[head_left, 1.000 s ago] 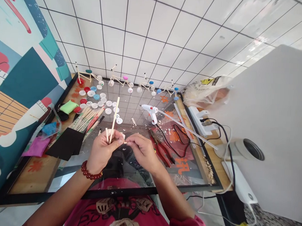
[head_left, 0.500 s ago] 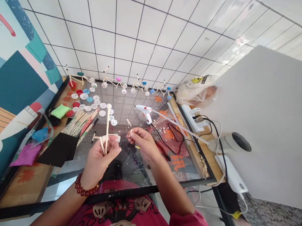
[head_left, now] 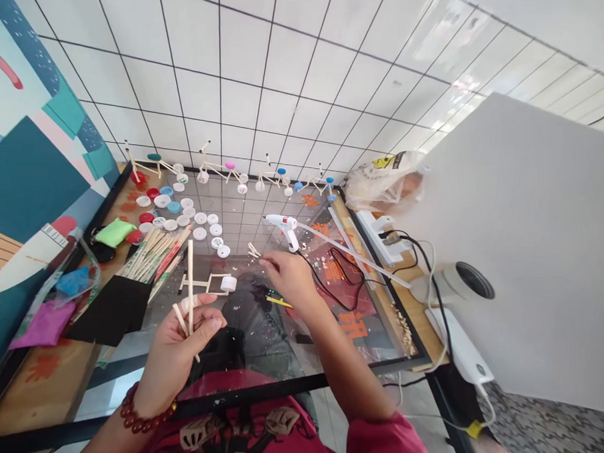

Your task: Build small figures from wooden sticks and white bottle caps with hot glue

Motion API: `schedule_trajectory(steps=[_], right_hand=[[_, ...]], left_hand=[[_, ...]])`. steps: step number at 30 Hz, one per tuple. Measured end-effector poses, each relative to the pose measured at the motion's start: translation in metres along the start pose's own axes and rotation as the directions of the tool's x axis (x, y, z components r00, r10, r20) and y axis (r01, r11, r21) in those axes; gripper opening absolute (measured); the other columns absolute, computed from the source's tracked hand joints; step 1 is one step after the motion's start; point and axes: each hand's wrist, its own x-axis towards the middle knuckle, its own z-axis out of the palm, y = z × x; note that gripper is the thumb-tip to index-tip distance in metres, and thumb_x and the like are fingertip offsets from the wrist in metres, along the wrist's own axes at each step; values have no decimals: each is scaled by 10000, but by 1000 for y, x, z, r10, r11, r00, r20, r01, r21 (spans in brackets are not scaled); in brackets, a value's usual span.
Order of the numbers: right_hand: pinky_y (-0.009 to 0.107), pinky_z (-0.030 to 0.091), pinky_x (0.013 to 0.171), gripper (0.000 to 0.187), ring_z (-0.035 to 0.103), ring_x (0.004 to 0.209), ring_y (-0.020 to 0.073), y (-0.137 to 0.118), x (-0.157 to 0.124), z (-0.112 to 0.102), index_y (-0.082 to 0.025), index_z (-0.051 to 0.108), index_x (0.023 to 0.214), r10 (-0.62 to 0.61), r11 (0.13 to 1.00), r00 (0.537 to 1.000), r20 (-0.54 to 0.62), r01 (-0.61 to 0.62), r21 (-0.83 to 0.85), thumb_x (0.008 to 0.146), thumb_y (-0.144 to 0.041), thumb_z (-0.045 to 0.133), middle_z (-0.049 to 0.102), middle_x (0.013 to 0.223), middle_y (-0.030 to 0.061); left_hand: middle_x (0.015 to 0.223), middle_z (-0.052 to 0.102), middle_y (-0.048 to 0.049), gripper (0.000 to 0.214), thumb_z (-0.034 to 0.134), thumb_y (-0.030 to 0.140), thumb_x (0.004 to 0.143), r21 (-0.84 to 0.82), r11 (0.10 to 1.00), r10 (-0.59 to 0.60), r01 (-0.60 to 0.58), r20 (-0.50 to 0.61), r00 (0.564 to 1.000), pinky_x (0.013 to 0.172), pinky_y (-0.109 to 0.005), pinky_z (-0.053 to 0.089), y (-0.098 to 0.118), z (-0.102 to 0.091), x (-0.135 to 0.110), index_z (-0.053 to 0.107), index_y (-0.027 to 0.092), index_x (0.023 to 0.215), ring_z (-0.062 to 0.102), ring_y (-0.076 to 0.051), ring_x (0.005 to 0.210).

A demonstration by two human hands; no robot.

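In my left hand (head_left: 184,331) are two pale wooden sticks (head_left: 191,268), one long and upright, the other shorter and slanted, gripped between thumb and fingers. My right hand (head_left: 290,278) hovers low over the glass, fingertips pointing left, with the thumb a little apart and nothing visible in it. Just beyond those fingertips lie a few short stick pieces (head_left: 253,250). Between the hands and the bottle caps sits a small frame of glued sticks (head_left: 204,282) with a white cap (head_left: 228,284) at its right end.
A white glue gun (head_left: 283,230) lies behind my right hand, its cord running right. Bottle caps (head_left: 173,207) and a stick bundle (head_left: 155,253) are at left, near black card (head_left: 113,312). Small stick-and-cap models (head_left: 229,165) line the back edge. A power strip (head_left: 386,237) is at right.
My right hand has moved forward and let go of a small stick piece beside another. My left hand has drawn lower and left with its sticks, uncovering the stick frame and cap.
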Motion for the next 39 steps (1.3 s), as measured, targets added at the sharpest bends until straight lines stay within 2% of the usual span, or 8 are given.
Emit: schedule_trajectory(steps=[9, 15, 24, 27, 29, 33, 36, 39], right_hand=[[307, 475, 760, 255, 683, 977, 259, -3, 35, 22, -145, 733, 994, 77, 977, 988, 130, -49, -207, 937, -217, 495, 728, 1057, 159], [272, 462, 766, 238, 678, 980, 209, 8, 38, 27, -194, 715, 1018, 47, 986, 992, 121, -26, -167, 933, -223, 494, 735, 1066, 83], [277, 457, 773, 193, 663, 943, 205, 1, 42, 35, -198, 709, 1022, 68, 997, 995, 72, -70, 21, 892, -282, 595, 736, 1001, 72], [261, 464, 731, 137, 647, 799, 169, 0, 22, 23, -184, 722, 940, 50, 962, 999, 3, -49, 267, 883, -265, 627, 722, 854, 43], [233, 469, 670, 106, 607, 683, 129, -4, -6, 14, -178, 716, 894, -45, 868, 998, -40, 59, 494, 885, -251, 639, 686, 756, 10], [232, 508, 665, 240, 617, 734, 125, -19, -67, 7, -183, 698, 1048, -253, 696, 927, -278, 374, 613, 851, -315, 735, 683, 878, 36], [250, 521, 683, 166, 644, 756, 134, -28, -89, 11, -190, 692, 1079, -327, 747, 839, -435, 511, 425, 925, -222, 640, 710, 886, 56], [284, 506, 664, 168, 653, 729, 151, -29, -92, 10, -195, 696, 1077, -425, 822, 769, -478, 549, 152, 938, -195, 602, 738, 866, 57]], left_hand=[[740, 738, -57, 495, 931, 307, 550, -72, 997, -40, 35, -68, 997, 519, -157, 443, 9, 0, -2, 702, 184, 972, 671, -155, 710], [730, 738, -66, 568, 956, 312, 487, -98, 995, -35, 20, -161, 986, 469, -137, 395, 8, -10, -6, 709, 172, 979, 640, -137, 646], [718, 716, -43, 476, 932, 306, 562, -94, 995, 36, -44, -85, 996, 444, -143, 350, 14, -2, -3, 713, 171, 962, 410, -18, 446], [705, 694, -29, 470, 923, 310, 578, -132, 991, 28, -35, -56, 998, 430, -143, 318, 13, 7, -1, 702, 165, 967, 386, -14, 441], [687, 668, -5, 486, 923, 311, 575, -170, 985, 23, -31, -47, 999, 418, -143, 286, 11, 16, 2, 689, 165, 976, 375, -14, 440], [630, 608, 44, 560, 912, 300, 597, -164, 985, -52, 58, 40, 998, 413, -149, 253, 1, 35, 3, 653, 170, 1076, 356, -20, 436], [626, 600, 50, 605, 881, 333, 656, -79, 994, -65, 73, 95, 993, 429, -156, 265, -7, 41, 2, 621, 174, 1179, 370, -34, 459], [665, 631, 28, 599, 825, 395, 728, 95, 995, -28, 15, 142, 990, 437, -180, 291, -10, 39, 2, 611, 182, 1246, 377, -50, 466]])
